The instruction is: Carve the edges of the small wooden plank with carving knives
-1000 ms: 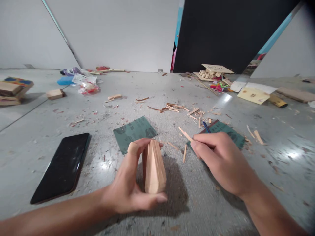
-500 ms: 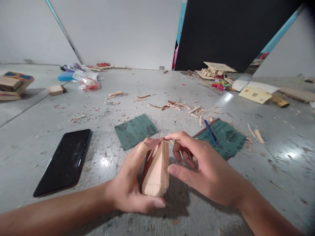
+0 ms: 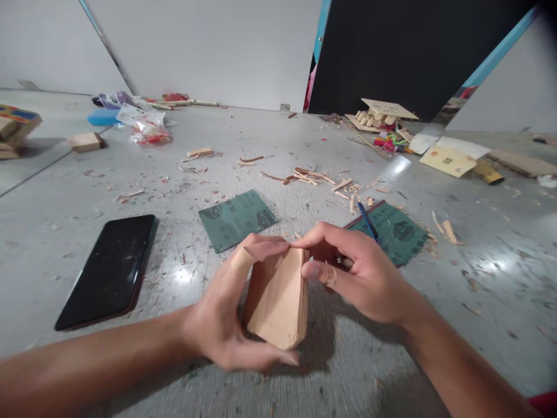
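A pale wooden block (image 3: 278, 302) with trimmed, bevelled edges is held above the grey floor in the middle of the view. My left hand (image 3: 230, 307) grips it from the left, thumb at the near end and forefinger at the far end; a tan band wraps that forefinger. At the block's far right corner, my right hand (image 3: 352, 267) pinches the edge between thumb and forefinger. Its other fingers curl underneath, partly hidden. Beyond the hands lie a green sandpaper sheet (image 3: 237, 219) and a second sandpaper sheet (image 3: 398, 235) with a blue pen (image 3: 369, 223) on it.
A black phone (image 3: 108, 270) lies to the left. Wood shavings (image 3: 308, 175) are scattered ahead. Farther back are a small wood block (image 3: 86, 142), a plastic bag (image 3: 150, 130), a stack of sticks (image 3: 376, 119) and a cream card (image 3: 448, 159). White panels (image 3: 209, 52) stand behind.
The block has turned so its broad face shows more. My right thumb and fingers have closed onto its far right corner. The view has shifted slightly.
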Demonstrator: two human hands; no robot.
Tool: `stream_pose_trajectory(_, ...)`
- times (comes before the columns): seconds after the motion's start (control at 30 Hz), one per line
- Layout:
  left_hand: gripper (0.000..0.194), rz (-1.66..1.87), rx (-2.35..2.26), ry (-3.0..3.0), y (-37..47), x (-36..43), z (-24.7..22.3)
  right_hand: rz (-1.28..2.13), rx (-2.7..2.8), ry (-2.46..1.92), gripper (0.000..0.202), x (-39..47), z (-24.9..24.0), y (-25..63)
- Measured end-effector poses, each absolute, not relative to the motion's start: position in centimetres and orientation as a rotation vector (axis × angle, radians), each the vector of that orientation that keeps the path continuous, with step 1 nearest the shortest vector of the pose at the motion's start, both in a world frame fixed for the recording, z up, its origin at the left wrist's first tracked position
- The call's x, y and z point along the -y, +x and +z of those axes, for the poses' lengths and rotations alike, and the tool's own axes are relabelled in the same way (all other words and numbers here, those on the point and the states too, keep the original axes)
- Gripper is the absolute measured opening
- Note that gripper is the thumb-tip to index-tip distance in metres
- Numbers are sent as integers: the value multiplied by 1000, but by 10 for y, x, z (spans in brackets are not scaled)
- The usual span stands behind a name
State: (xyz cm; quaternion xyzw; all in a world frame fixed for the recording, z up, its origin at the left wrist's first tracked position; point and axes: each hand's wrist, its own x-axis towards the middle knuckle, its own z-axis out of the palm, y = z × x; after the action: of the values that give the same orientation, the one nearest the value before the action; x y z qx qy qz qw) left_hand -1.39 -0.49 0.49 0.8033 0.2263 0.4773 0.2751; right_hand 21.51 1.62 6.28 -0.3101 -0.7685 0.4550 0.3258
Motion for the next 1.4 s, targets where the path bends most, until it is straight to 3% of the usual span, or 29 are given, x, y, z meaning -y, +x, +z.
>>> stream_pose_trajectory(0.5, 89, 1196, -942, 2442, -10, 7, 18, 1171, 1715, -957, 18, -20, 58, 208)
stream_pose_trajectory(0.73, 85, 1144, -1155, 2403, -6, 4, 14, 1063, 1610, -1071, 31, -21, 59, 211)
stream_pose_trajectory(0.87, 86, 1194, -1149, 2465, -7, 3, 12, 1131, 1866, -1081, 15, -15, 64, 210)
stream_pose_trajectory(1.17, 75, 1193, -1123, 2517, -6, 3, 10, 1128, 2036, -1036, 7, -17, 61, 206)
stream_pose_trajectory(1.4, 91, 1171, -1135, 2454, -5, 2, 8, 1123, 1973, -1056, 26, -26, 50, 206)
